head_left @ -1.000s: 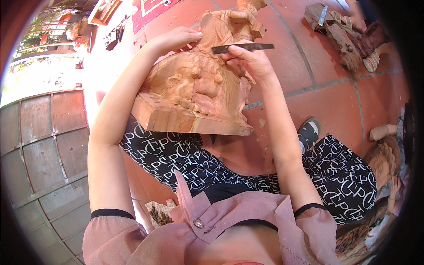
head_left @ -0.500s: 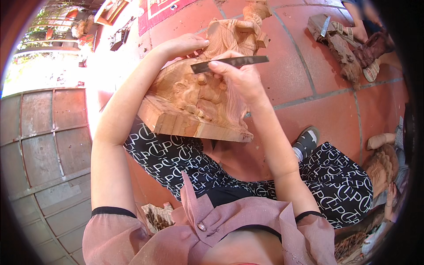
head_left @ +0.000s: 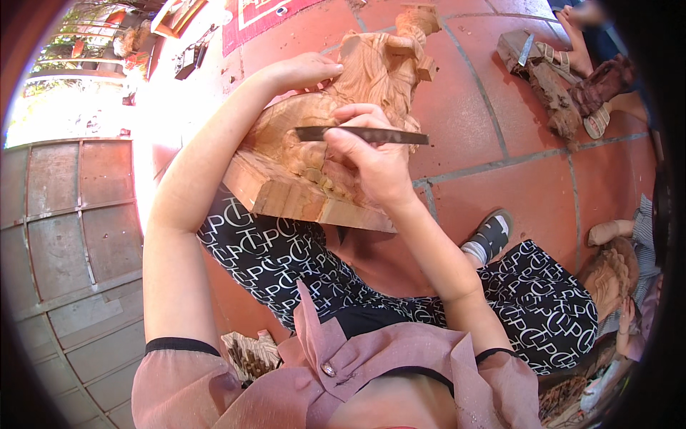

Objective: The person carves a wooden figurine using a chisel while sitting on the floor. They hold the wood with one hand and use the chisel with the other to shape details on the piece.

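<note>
A pale carved wood figure (head_left: 307,111) leans across my left leg, its thick block base toward me and its narrow top pointing away. My left hand (head_left: 306,71) is closed over the carving's upper left side, its fingers partly hidden behind the wood. In a pinch between thumb and fingers, my right hand (head_left: 373,159) holds a thin dark flat strip (head_left: 396,136), perhaps a file or sanding strip. The strip lies crosswise over the lower carved relief, its left end at the rounded shapes. Whether that end touches the wood I cannot tell.
Red floor tiles (head_left: 471,168) surround me. At the upper right, a person's sandalled feet stand beside a rough wood piece (head_left: 547,93) with a blade on it. Another carving (head_left: 607,275) is with a person at right. A red mat (head_left: 257,21) lies ahead.
My right hand has moved toward me with the dark strip, down from the carving's middle to its lower relief. My left hand stays on the carving.
</note>
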Demonstrator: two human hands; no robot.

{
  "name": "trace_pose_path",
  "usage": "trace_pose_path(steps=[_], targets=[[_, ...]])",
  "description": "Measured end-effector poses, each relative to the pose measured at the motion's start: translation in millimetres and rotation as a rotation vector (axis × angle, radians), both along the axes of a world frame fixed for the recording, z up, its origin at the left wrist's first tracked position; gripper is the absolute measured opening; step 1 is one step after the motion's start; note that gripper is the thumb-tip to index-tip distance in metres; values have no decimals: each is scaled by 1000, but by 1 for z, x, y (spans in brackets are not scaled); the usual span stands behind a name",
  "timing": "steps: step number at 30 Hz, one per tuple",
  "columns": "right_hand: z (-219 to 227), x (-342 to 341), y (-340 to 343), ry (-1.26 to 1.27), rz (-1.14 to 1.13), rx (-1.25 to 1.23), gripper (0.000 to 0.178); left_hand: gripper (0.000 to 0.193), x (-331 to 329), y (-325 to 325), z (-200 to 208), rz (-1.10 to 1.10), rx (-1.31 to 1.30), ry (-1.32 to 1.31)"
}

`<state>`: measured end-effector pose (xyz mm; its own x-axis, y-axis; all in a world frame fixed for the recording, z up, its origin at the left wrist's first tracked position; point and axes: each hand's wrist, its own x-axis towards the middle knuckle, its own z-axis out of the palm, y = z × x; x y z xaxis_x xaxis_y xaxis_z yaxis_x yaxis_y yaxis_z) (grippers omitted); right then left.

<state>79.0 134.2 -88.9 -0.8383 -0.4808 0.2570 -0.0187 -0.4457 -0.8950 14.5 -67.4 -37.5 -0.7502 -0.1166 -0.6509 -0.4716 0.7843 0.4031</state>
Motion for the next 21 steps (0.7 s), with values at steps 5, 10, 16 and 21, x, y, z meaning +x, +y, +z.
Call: trace_pose_path(steps=[5,10,16,21], targets=[[-3,2,-4,-190,-12,-18,6,37,1,1,4,-2,-10,-16],[0,-3,1,-214,27,-13,9,37,1,2,4,-7,-28,-8],[6,-11,9,4,-14,-11,20,37,0,5,4,-36,-47,-2],[18,1,8,-133,52,-103,11,37,0,-2,0,-59,-21,4]])
